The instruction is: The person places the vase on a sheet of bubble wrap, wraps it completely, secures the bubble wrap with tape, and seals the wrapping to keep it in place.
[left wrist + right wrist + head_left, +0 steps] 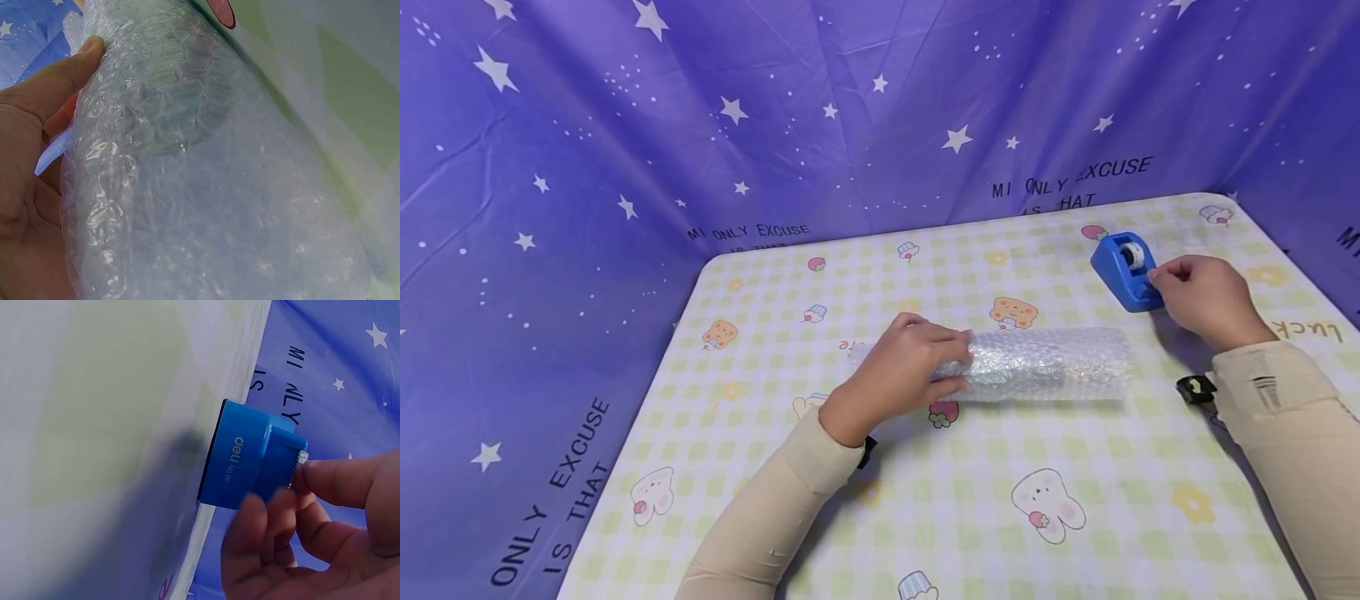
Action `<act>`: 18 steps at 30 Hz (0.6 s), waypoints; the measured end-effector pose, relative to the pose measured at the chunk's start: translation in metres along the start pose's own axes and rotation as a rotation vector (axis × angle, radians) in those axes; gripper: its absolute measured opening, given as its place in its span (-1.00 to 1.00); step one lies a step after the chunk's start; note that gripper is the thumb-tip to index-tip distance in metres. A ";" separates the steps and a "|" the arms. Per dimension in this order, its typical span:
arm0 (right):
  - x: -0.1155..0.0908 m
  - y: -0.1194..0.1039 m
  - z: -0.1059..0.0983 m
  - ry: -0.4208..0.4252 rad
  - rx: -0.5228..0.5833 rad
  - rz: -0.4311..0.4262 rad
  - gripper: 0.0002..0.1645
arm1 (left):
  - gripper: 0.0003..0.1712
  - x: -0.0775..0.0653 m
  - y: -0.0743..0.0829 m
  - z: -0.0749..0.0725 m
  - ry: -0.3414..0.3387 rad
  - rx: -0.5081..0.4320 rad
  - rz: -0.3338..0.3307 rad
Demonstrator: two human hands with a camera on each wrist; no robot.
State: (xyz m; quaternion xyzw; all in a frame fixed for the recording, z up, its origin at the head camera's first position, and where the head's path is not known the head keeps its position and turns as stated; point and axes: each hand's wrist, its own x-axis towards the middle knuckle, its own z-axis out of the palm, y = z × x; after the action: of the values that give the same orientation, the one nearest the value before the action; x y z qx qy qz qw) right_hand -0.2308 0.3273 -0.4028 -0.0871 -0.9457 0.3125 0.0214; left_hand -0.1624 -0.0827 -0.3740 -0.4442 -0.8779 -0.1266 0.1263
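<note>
A roll of bubble wrap (1045, 362) lies lengthwise across the table, with a clear, rounded object dimly visible inside its layers in the left wrist view. My left hand (913, 358) grips its left part, thumb on the near side in the head view and fingers bent over the top. Farther back on the right stands a blue tape dispenser (1123, 275) holding a small tape roll (1135, 252). At its toothed edge my right hand (1206, 296) pinches the tape end (303, 457) between thumb and forefinger.
A checked cloth (955, 492) with cartoon prints covers the table. Purple star-patterned curtains (820, 150) hang behind it and along both sides. A black wrist strap piece (1195, 388) sticks out beside the right sleeve.
</note>
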 end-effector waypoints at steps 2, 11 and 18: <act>0.000 0.000 0.000 -0.011 0.021 0.016 -0.34 | -0.76 0.000 0.000 0.000 -0.003 0.001 -0.001; 0.002 -0.001 0.000 -0.037 0.100 0.077 -0.32 | -0.74 0.000 0.001 -0.001 -0.002 -0.003 -0.007; 0.000 -0.001 -0.002 -0.090 0.193 0.126 -0.35 | -0.74 0.000 0.000 0.000 0.000 -0.008 -0.007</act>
State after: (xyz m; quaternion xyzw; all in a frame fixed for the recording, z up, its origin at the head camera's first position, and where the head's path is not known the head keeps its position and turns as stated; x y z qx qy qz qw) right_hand -0.2312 0.3278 -0.4008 -0.1296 -0.9040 0.4062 -0.0323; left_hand -0.1624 -0.0829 -0.3743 -0.4415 -0.8790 -0.1307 0.1240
